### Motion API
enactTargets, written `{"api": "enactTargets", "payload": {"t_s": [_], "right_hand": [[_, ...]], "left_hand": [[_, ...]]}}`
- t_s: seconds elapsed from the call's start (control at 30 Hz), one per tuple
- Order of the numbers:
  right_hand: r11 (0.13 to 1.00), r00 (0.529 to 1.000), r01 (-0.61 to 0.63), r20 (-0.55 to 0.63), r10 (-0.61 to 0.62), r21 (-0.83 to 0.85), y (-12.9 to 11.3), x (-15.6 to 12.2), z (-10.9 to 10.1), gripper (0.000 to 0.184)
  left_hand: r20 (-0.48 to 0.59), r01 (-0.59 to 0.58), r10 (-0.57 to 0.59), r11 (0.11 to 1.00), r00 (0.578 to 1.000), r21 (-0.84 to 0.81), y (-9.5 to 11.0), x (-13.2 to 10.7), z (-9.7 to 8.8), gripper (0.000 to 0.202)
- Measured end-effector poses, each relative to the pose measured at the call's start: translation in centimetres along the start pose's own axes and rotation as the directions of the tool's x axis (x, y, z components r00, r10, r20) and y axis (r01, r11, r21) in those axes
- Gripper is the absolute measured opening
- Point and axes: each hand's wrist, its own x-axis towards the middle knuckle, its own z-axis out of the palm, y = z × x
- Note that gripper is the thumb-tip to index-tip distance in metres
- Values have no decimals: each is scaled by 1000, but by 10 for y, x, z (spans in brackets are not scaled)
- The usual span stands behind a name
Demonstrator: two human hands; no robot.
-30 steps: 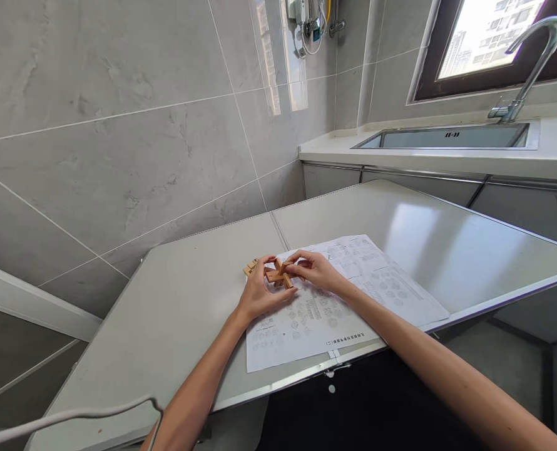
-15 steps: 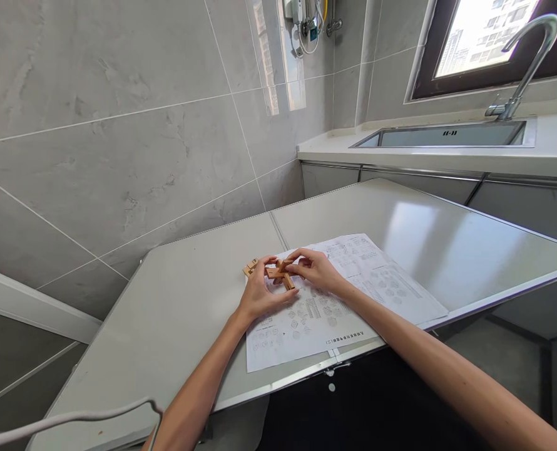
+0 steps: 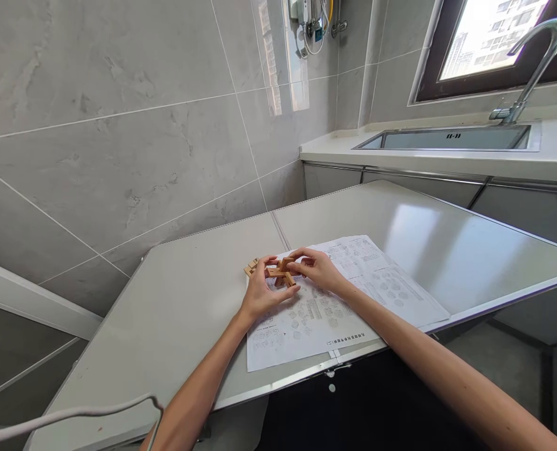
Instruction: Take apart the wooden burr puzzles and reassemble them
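Several notched wooden sticks, crossed through one another like a burr puzzle (image 3: 278, 273), are between my two hands over the printed sheet (image 3: 301, 338). My left hand (image 3: 261, 293) curls around the puzzle's left side, thumb along its near side and fingers at its far side. With bent fingers, my right hand (image 3: 316, 268) pinches its right side; the fingertips partly cover the sticks. Just beyond my left fingers, more wooden pieces (image 3: 250, 267) lie at the sheet's far left edge, partly hidden by that hand. Small line drawings and text cover the sheet.
A pale folding table (image 3: 194, 294) carries the sheet, with a seam across its middle. Tiled wall (image 3: 119, 125) rises along the far left side. Beyond the table stand a counter with a sink (image 3: 447, 138) and a faucet (image 3: 536, 69). A pale cable (image 3: 72, 413) crosses the lower left corner.
The view has shifted slightly. Both hands keep nearly the same place and hold on the wooden puzzle, with at most a slight turn of its sticks.
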Motion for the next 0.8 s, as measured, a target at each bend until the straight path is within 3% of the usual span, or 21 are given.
{"api": "enactTargets", "payload": {"t_s": [0.2,0.43,0.6,0.8], "right_hand": [[995,999,-25,-36,22,-100,-4,0,1,33],[983,996,20,92,-3,-183,-3,-2,4,36],[978,993,30,118,-6,-208,-2,-2,4,29],[994,993,-6,115,19,-111,-7,-3,3,28]], "left_hand": [[-30,126,-134,975,991,-180,-4,2,1,79],[30,215,-220,902,975,-375,-3,5,-1,78],[94,251,-233,879,968,-406,-4,5,-2,78],[123,256,-225,859,967,-443,-7,4,-1,76]]}}
